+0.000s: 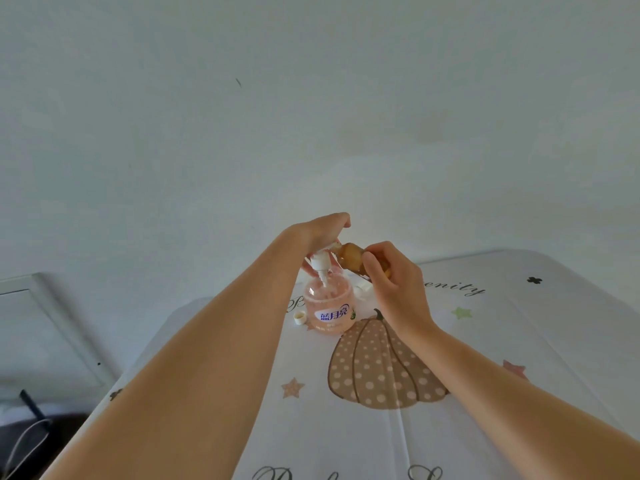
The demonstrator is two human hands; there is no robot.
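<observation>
A round pink soap bottle (329, 306) with a blue label stands on the table. Its white pump head (320, 263) is raised and tilted. My left hand (320, 232) grips the pump head from above, fingers curled round it. My right hand (391, 282) holds a small amber bottle (349, 256) tilted on its side, with its mouth against the pump's nozzle. Most of the amber bottle's lower part is hidden behind my fingers.
A small white cap (300, 318) lies on the table just left of the pink bottle. The white tablecloth (519, 341) bears a dotted pumpkin print (377, 372), stars and script. A white wall rises behind. A framed panel (41, 327) and dark cables (31, 431) sit at lower left.
</observation>
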